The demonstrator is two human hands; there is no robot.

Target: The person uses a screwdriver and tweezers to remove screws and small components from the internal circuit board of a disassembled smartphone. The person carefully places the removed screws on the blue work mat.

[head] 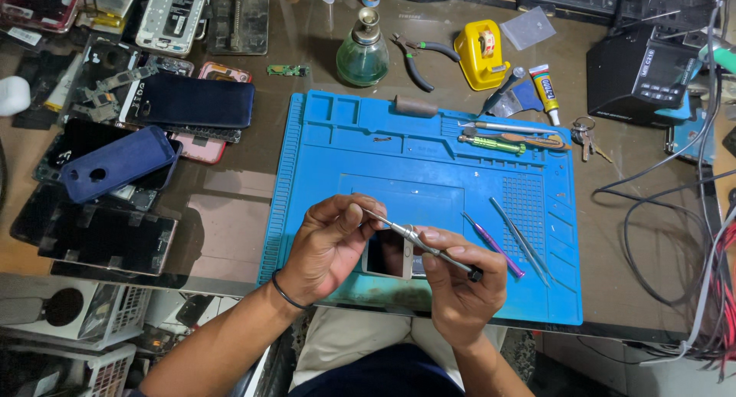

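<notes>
A: Two hands meet above the mat (429, 159); left hand (330, 243) grips a phone (387, 253), pinching the screwdriver (418, 242) tip.

B: Right hand (460, 289) clasps its handle; the shaft slants up-left across the phone.

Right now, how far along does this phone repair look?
Early, by the look of it. Laid out already: the blue mat with tools such as the purple-handled tool. In hand: the left hand steadies a small phone while the right hand works a screwdriver. The phone looks unopened.

Blue mat (353, 159), yellow dispenser (480, 56), green bottle (362, 58).
</notes>
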